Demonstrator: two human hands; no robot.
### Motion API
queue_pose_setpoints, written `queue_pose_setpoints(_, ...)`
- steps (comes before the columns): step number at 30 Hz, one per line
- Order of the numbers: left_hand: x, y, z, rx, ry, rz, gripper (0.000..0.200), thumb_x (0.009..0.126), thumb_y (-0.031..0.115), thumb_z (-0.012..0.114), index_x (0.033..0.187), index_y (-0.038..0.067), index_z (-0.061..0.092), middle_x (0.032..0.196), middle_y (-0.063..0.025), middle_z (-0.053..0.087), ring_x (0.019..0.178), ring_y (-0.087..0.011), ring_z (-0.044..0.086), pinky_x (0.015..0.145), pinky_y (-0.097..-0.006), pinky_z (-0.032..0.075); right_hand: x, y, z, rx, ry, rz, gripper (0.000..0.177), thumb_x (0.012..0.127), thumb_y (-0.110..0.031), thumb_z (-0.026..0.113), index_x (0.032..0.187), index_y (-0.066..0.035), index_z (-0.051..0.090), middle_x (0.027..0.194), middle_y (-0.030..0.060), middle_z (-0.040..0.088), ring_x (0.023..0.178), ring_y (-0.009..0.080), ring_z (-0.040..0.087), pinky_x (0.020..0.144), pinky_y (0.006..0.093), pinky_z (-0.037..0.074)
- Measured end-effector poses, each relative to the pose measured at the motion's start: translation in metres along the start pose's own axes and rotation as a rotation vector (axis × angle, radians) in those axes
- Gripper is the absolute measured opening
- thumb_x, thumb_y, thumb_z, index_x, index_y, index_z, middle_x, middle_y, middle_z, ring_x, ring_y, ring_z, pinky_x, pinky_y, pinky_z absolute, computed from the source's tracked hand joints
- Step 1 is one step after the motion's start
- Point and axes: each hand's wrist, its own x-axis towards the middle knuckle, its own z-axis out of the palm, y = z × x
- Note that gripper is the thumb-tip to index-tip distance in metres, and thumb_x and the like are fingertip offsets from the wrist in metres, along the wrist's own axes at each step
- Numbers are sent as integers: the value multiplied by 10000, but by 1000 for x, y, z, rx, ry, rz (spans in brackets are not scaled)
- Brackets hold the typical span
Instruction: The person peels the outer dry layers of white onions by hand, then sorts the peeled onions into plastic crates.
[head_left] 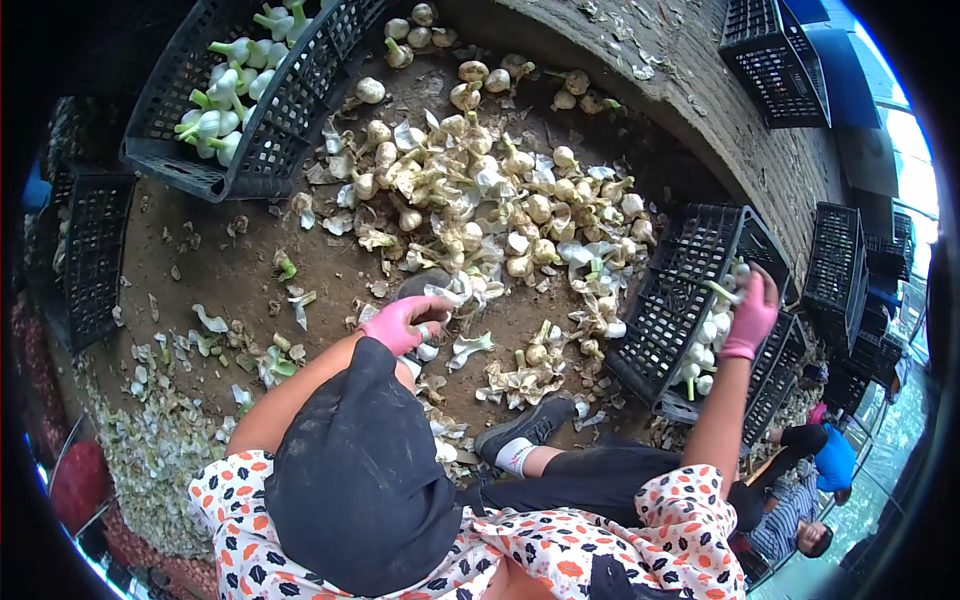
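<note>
My left hand, in a pink fingerless glove, is closed at the near edge of the garlic pile. Its fingers curl inward, and what they hold, if anything, is too small to name. A whitish bulb lies just under it. Over the black crate on the right is my right hand, gloved the same way, with its fingers closed around a garlic bulb with a green stem. Trimmed white bulbs lie in that crate, below the hand.
A black crate of green-stemmed garlic stands at the upper left. Another crate is at the far left. Peelings cover the lower-left ground. My shoe is near the pile. Another person is at the lower right, beyond more crates.
</note>
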Motion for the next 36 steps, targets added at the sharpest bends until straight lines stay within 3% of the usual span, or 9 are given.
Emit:
queue_pose_setpoints(2, 0, -7, -6, 14, -31, 63, 373, 885, -18, 543, 1253, 46, 539, 1173, -61, 595, 1081, -152, 559, 940, -289, 433, 34, 20, -60, -658, -20, 15, 262, 873, -225, 599, 1084, -80, 649, 904, 62, 652, 832, 163, 611, 750, 287, 479)
queue_pose_setpoints(4, -1, 4, -10, 222, -30, 89, 371, 875, 2, 553, 1241, 61, 551, 1148, -74, 602, 1066, -181, 571, 930, -305, 440, 17, 7, -60, -1597, 154, -611, 317, 821, -221, 612, 1111, -94, 637, 1053, 89, 623, 972, 252, 585, 859, 368, 453)
queue_pose_setpoints(7, 3, 13, -8, 496, -25, 133, 372, 853, 45, 572, 1223, 90, 570, 1111, -101, 608, 1041, -242, 586, 916, -338, 447, 14, 20, -22, -952, -221, -581, 341, 802, -111, 629, 1142, -107, 620, 1062, 111, 621, 997, 249, 579, 908, 360, 443)
queue_pose_setpoints(10, 4, 2, -7, 593, 25, 303, 366, 838, 81, 580, 1204, 86, 583, 1094, -136, 616, 1038, -299, 587, 903, -375, 459, -9, 46, 48, -494, -647, -97, 425, 850, -153, 622, 1246, -24, 542, 1208, 140, 593, 1115, 214, 554, 962, 305, 412)
queue_pose_setpoints(17, 24, -26, -13, 526, -112, 325, 428, 792, 108, 605, 1217, 77, 567, 1115, -151, 614, 1064, -297, 567, 902, -386, 449, 70, 288, 128, -481, -550, 47, 733, 661, -162, 692, 1348, -66, 454, 1242, 221, 558, 1126, 316, 558, 959, 383, 444)
queue_pose_setpoints(24, 10, -1, -7, 484, -80, 276, 420, 806, 23, 588, 1222, 67, 561, 1118, -147, 608, 1075, -279, 566, 904, -369, 440, 57, 252, 154, -656, -353, 24, 707, 646, -91, 672, 1325, -91, 474, 1124, 182, 602, 991, 303, 585, 916, 374, 443)
queue_pose_setpoints(27, 21, -15, -12, 467, -120, 256, 414, 802, 33, 587, 1214, 56, 561, 1118, -153, 606, 1072, -293, 563, 903, -377, 436, 58, 239, 175, -355, -584, 139, 613, 672, -71, 654, 1248, 35, 475, 1149, 147, 589, 998, 244, 565, 901, 338, 433)
queue_pose_setpoints(32, 11, -15, -9, 490, -118, 334, 421, 799, 32, 569, 1219, 49, 554, 1132, -166, 596, 1099, -308, 547, 932, -390, 422, 24, 195, 218, 259, -542, 278, 527, 782, -165, 620, 1262, -6, 472, 1113, 95, 589, 940, 188, 575, 848, 347, 468)
queue_pose_setpoints(36, 3, -11, -9, 501, -72, 356, 457, 781, -8, 553, 1235, 40, 546, 1180, -164, 578, 1135, -293, 533, 977, -370, 405, -2, 113, 203, 653, -706, 612, 450, 834, -208, 533, 1277, -283, 507, 980, -55, 607, 777, 88, 556, 624, 232, 440)
